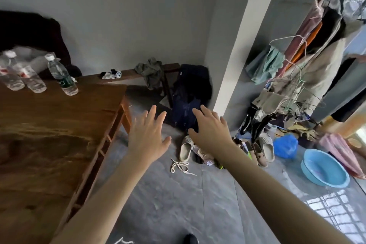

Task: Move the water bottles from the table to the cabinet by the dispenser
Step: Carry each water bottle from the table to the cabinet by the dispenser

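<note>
Three clear plastic water bottles stand at the far left of the wooden table (59, 128): one with a green label (63, 75) nearest the table's right edge, and two with red-and-white labels (29, 77) (10, 74) further left. My left hand (148, 136) hovers over the floor just right of the table's edge, fingers spread and empty. My right hand (210, 130) is beside it, also spread and empty. Both hands are well to the right of the bottles. No cabinet or dispenser is in view.
A low wooden bench (130, 74) with rags runs along the back wall. Dark clothing (190, 93) hangs in the corner. Shoes (186, 148), laces, a blue basin (326, 168) and a blue bag lie on the grey floor. A loaded clothes rack (309, 61) stands at the right.
</note>
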A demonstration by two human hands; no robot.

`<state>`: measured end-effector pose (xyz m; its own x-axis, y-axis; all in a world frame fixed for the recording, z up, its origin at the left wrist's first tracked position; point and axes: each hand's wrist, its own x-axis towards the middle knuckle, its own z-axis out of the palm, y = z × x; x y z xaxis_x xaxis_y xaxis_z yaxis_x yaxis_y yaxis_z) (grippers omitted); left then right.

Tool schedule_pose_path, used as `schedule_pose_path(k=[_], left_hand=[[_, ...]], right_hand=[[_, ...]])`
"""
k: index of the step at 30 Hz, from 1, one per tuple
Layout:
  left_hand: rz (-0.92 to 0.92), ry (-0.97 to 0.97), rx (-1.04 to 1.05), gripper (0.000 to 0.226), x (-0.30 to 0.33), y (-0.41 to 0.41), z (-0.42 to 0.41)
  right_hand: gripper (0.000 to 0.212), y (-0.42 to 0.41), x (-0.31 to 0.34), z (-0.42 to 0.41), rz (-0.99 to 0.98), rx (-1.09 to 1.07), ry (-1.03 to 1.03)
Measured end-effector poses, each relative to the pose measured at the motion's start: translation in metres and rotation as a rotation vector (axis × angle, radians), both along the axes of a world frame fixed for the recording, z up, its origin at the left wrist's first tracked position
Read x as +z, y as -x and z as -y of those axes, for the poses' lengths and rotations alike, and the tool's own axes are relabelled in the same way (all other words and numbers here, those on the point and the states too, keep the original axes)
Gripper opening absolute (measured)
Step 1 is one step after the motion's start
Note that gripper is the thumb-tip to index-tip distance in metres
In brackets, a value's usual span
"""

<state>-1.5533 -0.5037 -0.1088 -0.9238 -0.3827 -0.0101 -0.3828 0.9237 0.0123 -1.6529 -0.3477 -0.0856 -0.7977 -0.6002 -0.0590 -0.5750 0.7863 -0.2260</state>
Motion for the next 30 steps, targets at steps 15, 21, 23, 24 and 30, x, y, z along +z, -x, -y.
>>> schedule_pose_path(k=[15,21,23,24,30], left_hand=[[-0.031,-0.011,0.420,0.080,-0.021,0.059,0.098],[-0.010,-0.045,0.533,0.078,-0.033,0.070,0.176],[0.007,-0.074,0.578,0.079,-0.035,0.075,0.209],[0.014,-0.094,0.599,0.080,-0.036,0.079,0.226],[0.016,-0.142,0.708,0.080,-0.046,0.091,0.303]], right_hand=[[0.064,0.113,-0.001,0.166,0.106,0.427,0.011],[0.055,0.129,-0.003,0.271,0.080,0.564,-0.014],[0.053,0.134,-0.009,0.309,0.095,0.595,-0.028],[0.053,0.137,-0.013,0.327,0.108,0.613,-0.042],[0.051,0.151,-0.036,0.410,0.165,0.684,-0.082]])
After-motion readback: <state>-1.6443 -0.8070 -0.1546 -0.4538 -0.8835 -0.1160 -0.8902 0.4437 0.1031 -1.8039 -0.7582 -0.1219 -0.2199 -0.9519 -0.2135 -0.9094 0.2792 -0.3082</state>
